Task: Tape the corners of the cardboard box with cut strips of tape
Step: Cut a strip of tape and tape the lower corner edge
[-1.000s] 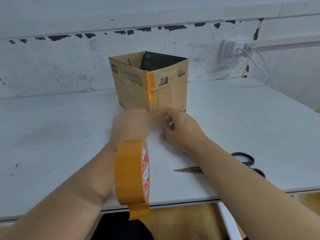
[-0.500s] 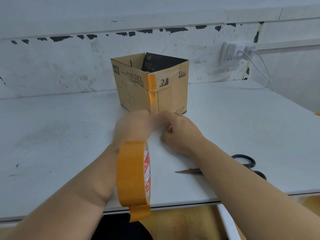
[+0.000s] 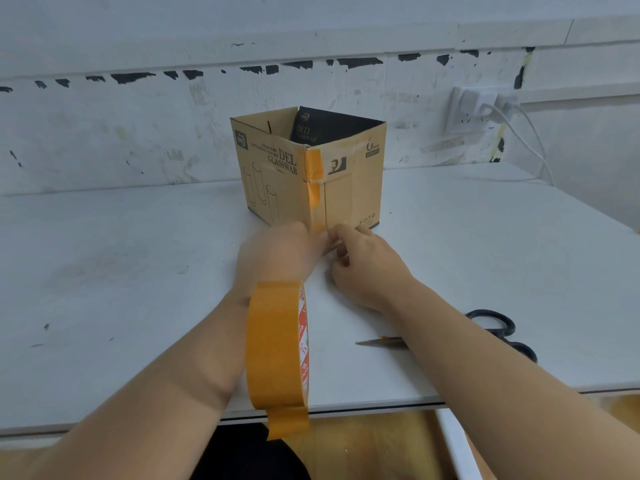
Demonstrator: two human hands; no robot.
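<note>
The cardboard box (image 3: 308, 171) stands open-topped on the table (image 3: 104, 271), an orange strip (image 3: 314, 178) already on its near corner; the lower strip should be pressed flat along that edge, wrapping both faces evenly. Both hands meet at the box's bottom corner: the left hand (image 3: 277, 254), tape roll (image 3: 277, 344) around its wrist, and the right hand (image 3: 363, 261) have curled fingers seemingly pinching tape there; scissors (image 3: 491, 332) lie nearer than the box, rightward.

Box (image 3: 304, 174) on worktop (image 3: 104, 271), near back wall. Both hands meet at box's front bottom corner. Tape roll (image 3: 277, 344) around left wrist. Scissors (image 3: 485, 334) right, near front edge.
</note>
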